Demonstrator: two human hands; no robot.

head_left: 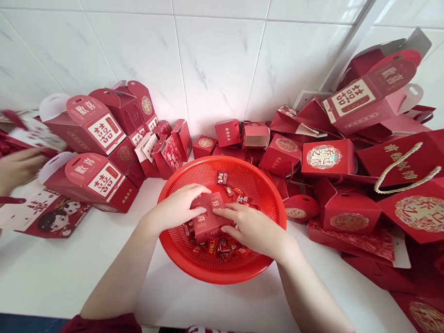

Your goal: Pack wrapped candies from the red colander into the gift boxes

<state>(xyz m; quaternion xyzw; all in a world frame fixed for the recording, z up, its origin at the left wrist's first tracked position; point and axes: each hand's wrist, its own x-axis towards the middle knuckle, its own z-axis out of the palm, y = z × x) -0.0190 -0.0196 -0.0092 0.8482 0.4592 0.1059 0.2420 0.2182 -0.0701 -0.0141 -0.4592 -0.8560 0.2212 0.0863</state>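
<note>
Both of my hands hold a small red gift box [208, 230] with pale Chinese characters, above the candies in a red plastic colander [221, 276]. My left hand [182, 206] is closed round the box's left side, its thumb on the top face. On the right side, my right hand [251, 228] has its fingers pressed on the box's top and edge. Wrapped candies [219, 248] lie in the colander around the box, mostly red. The box's underside is hidden.
Red gift boxes [94, 176] with handle tops stand on the left of the white table [113, 260]. A pile of red boxes [346, 209] covers the right side. Another person's hand [16, 171] is at the far left. White tiles [218, 59] rise behind.
</note>
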